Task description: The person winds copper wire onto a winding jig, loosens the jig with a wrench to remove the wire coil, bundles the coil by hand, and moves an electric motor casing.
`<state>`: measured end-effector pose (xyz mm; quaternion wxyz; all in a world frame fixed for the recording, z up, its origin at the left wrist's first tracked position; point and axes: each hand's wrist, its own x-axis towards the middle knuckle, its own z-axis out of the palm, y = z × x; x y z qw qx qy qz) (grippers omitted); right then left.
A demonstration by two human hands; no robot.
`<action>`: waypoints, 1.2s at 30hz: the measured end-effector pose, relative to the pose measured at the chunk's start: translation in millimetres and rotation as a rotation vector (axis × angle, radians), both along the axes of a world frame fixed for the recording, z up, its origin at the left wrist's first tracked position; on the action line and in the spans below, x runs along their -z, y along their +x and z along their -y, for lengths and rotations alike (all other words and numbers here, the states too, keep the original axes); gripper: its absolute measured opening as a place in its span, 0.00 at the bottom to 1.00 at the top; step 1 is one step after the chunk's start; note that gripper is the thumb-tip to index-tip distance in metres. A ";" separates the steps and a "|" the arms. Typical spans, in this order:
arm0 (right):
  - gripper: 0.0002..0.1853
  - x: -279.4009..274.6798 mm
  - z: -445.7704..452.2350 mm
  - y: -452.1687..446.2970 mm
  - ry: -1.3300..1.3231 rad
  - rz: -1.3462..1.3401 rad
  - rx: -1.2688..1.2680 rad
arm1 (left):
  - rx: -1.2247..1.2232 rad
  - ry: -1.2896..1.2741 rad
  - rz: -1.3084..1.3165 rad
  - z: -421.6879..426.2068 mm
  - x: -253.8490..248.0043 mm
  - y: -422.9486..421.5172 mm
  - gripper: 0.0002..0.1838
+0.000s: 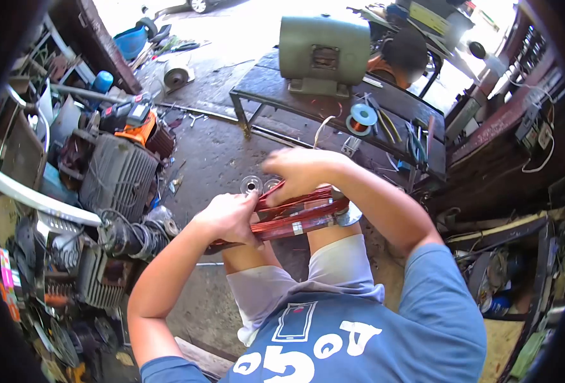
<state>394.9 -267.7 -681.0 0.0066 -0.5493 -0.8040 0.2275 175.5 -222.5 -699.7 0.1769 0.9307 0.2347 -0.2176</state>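
Across my lap lies a long bundle of reddish copper wire coils [295, 225], with a pale tie around part of it. At its left end my left hand [230, 216] is closed around the coils, thumb along the near side. My right hand [305, 171] is over the far side of the bundle, slightly blurred. Its thumb and fingers are apart, and the lower part of the hand touches the upper wires. Just beyond the hands is a clear round spool end [251, 185]. A round metal-looking piece [349, 216] shows at the bundle's right end.
Ahead stands a dark metal bench [263, 86] carrying a large green motor [324, 54], a spool of copper wire [361, 119] and pliers [388, 121]. Finned motor housings [120, 172] and scrap crowd the left side. To the right is a cluttered shelf [506, 233].
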 end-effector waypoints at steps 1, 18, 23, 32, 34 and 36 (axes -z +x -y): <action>0.34 2.4 19.1 20.2 0.330 -0.263 0.084 | 0.004 -0.001 -0.007 -0.2 0.5 0.5 0.60; 0.22 173.3 183.4 94.9 0.135 -1.906 1.024 | 0.008 -0.081 0.100 8.7 4.5 19.0 0.50; 0.23 146.7 172.1 106.2 0.050 -2.183 0.548 | -0.088 -0.255 0.150 -3.8 1.9 26.5 0.52; 0.18 153.4 137.8 108.1 0.229 -2.033 0.856 | -0.156 -0.572 0.188 -30.3 23.3 61.1 0.52; 0.17 167.0 134.4 109.7 0.165 -1.828 0.953 | -0.191 -0.575 0.162 -33.9 25.9 66.3 0.52; 0.15 184.5 129.8 113.6 0.044 -1.482 0.996 | -0.220 -0.598 0.134 -35.6 23.8 72.4 0.52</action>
